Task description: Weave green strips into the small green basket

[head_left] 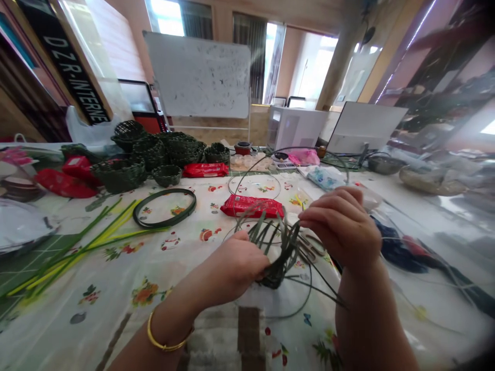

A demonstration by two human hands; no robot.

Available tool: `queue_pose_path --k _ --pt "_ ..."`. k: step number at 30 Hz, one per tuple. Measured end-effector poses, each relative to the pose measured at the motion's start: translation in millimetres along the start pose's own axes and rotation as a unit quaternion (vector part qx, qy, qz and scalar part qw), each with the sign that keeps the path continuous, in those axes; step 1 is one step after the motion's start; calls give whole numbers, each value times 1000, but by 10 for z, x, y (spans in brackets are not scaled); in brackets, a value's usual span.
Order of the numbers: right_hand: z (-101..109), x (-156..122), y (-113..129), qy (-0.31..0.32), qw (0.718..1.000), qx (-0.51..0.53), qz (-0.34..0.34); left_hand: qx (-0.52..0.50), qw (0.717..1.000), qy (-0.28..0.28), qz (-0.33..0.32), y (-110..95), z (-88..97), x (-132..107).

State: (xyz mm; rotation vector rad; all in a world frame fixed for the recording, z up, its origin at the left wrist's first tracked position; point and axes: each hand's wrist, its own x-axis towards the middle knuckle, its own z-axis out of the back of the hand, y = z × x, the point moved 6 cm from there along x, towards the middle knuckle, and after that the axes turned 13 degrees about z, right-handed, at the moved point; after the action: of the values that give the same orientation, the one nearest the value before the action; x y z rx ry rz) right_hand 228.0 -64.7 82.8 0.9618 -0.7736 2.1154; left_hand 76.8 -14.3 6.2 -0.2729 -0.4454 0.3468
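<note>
Unfinished basket (284,260) of dark green strips, held between the two hands toward the near edge of the surface (127,281); whether its base rests there cannot be told. The left hand (242,263) has its fingers curled shut over the basket's wall; the right hand (344,224) has its fingers pressed together, apparently pinching a dark strip (294,232) at the rim. The step in hand is judged to be the weaving of the wall, since free ends stand above it. The next move would call for a steady left grip while the right hand draws the strip snug, without bending its neighbours. Counts: one basket in hand; at least six woven baskets (176,149) toward the far left corner, overlapping too much for an exact number; one green coil (164,224) nearer the left edge; one red packet (252,206) just beyond the work; one second packet (205,170) toward the far edge; several yellow-green stalks (96,239) along the left edge, not separable.
</note>
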Motion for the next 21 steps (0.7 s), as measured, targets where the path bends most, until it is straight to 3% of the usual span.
queue_pose_path --k 3,6,9,13,15,17,19,21 --pt "171 -17 81 -23 999 -47 -1 -76 993 -56 67 213 168 -3" --pt "168 -37 57 -5 998 -58 -8 -69 982 -118 132 404 370 -59" --pt "51 -27 10 27 998 -46 -19 24 979 -145 139 424 443 -101" --pt "-69 11 31 53 998 -27 -34 210 954 -167 131 344 354 -85" --pt "-91 27 68 66 997 -8 -34 232 942 -177 163 386 320 -68" --pt "-121 27 87 93 995 27 -33 169 940 -191 228 520 347 -79" --pt "-158 3 53 119 990 65 -41 24 928 -205 311 713 411 -133" --pt "-193 -50 -60 131 985 77 -77 -163 889 -206 374 872 451 -203"
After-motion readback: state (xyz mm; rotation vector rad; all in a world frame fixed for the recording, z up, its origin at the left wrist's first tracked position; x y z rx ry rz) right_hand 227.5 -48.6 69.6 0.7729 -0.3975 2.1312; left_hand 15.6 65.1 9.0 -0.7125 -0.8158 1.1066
